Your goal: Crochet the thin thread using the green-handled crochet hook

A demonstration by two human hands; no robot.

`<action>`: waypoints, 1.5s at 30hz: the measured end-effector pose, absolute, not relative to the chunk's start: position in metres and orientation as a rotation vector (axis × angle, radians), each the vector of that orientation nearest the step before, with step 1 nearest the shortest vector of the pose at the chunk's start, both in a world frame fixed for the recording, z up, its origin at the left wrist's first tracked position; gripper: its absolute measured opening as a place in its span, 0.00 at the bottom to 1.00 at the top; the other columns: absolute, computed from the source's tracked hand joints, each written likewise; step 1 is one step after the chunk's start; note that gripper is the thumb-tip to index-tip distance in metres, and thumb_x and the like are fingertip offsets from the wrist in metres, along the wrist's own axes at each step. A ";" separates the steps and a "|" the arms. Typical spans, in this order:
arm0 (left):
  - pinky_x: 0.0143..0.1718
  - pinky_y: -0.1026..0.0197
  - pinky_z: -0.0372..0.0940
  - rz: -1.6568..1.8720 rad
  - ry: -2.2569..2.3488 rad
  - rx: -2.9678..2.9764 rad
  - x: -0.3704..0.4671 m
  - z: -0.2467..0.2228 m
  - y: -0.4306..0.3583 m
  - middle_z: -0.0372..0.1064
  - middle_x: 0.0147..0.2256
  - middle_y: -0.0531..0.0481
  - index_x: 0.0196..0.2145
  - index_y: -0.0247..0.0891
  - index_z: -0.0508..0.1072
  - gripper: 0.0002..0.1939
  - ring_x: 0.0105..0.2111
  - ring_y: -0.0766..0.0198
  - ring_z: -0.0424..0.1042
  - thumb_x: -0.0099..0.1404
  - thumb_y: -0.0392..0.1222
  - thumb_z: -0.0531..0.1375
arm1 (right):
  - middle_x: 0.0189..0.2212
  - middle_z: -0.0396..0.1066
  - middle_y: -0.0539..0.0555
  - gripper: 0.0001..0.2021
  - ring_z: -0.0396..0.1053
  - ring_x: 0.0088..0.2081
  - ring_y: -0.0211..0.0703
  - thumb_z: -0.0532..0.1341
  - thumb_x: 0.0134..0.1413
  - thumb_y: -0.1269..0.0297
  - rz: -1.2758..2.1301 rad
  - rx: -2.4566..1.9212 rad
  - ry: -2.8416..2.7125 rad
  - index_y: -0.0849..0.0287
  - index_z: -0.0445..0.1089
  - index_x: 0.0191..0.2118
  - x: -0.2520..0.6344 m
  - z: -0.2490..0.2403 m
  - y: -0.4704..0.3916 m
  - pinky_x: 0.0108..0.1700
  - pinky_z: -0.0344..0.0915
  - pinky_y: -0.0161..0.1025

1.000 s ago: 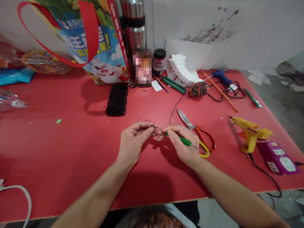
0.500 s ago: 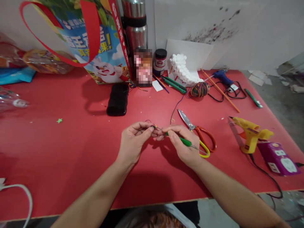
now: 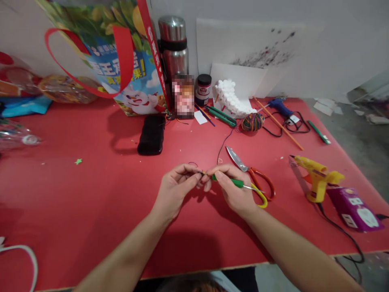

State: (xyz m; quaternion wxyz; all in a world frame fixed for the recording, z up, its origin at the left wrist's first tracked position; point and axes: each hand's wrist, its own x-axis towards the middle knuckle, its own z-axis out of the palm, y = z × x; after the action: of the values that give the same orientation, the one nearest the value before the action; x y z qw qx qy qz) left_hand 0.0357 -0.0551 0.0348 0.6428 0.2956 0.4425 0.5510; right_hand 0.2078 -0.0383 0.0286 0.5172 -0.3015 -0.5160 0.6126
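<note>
My right hand point(image 3: 238, 196) is closed around a green-handled crochet hook point(image 3: 237, 183), whose thin metal end sticks out to the right. The hook's working tip points left, towards my left hand point(image 3: 172, 192), and is mostly hidden by fingers. My left thumb and forefinger pinch a tiny piece of multicoloured yarn work point(image 3: 202, 172), too small to make out in detail. The fingertips of both hands nearly meet there. A dark yarn strand point(image 3: 221, 147) runs over the table to a multicoloured yarn ball point(image 3: 253, 122).
Scissors point(image 3: 237, 159) lie just beyond my right hand. A yellow glue gun point(image 3: 319, 178) and purple box point(image 3: 358, 211) stand at the right. Behind are a black case point(image 3: 151, 136), phone point(image 3: 183, 97), jar point(image 3: 203, 89), green cutter point(image 3: 221, 116), blue glue gun point(image 3: 280, 106) and shopping bag point(image 3: 139, 81).
The view has tilted up slightly, so everything sits lower in the picture. Both hands stay together at the yarn, the fingertips a little closer, with the hook still in my right hand.
</note>
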 end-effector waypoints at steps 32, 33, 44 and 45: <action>0.25 0.76 0.63 1.208 0.731 0.243 0.010 0.020 -0.024 0.72 0.27 0.50 0.27 0.30 0.77 0.18 0.21 0.79 0.62 0.49 0.41 0.79 | 0.52 0.73 0.67 0.43 0.79 0.44 0.55 0.44 0.70 0.77 -0.255 -1.722 -2.731 0.50 0.05 0.71 0.133 0.046 0.167 0.42 0.71 0.43; 0.25 0.76 0.63 1.204 0.733 0.244 0.010 0.020 -0.024 0.73 0.27 0.50 0.27 0.30 0.77 0.17 0.21 0.79 0.62 0.50 0.41 0.79 | 0.51 0.73 0.66 0.43 0.79 0.44 0.55 0.44 0.70 0.77 -0.256 -1.731 -2.730 0.50 0.06 0.72 0.133 0.045 0.169 0.41 0.71 0.43; 0.25 0.74 0.62 1.235 0.761 0.292 0.008 0.022 -0.024 0.68 0.25 0.53 0.28 0.31 0.77 0.17 0.22 0.77 0.62 0.51 0.44 0.79 | 0.52 0.76 0.66 0.39 0.79 0.37 0.52 0.51 0.70 0.68 0.106 -1.549 -2.683 0.57 0.28 0.78 0.174 0.064 0.076 0.39 0.71 0.43; 0.24 0.73 0.61 1.234 0.765 0.309 0.008 0.024 -0.025 0.67 0.24 0.53 0.28 0.31 0.77 0.17 0.21 0.76 0.62 0.51 0.44 0.78 | 0.50 0.77 0.65 0.40 0.79 0.37 0.51 0.53 0.70 0.65 0.234 -1.430 -2.680 0.57 0.28 0.78 0.183 0.065 0.057 0.38 0.71 0.42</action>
State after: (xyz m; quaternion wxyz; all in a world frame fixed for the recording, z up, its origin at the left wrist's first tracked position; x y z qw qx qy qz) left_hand 0.0079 -0.0247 0.0238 0.7370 0.1409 0.3485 0.5617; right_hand 0.1827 0.0572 0.0653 0.0475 -0.4689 -0.8786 0.0766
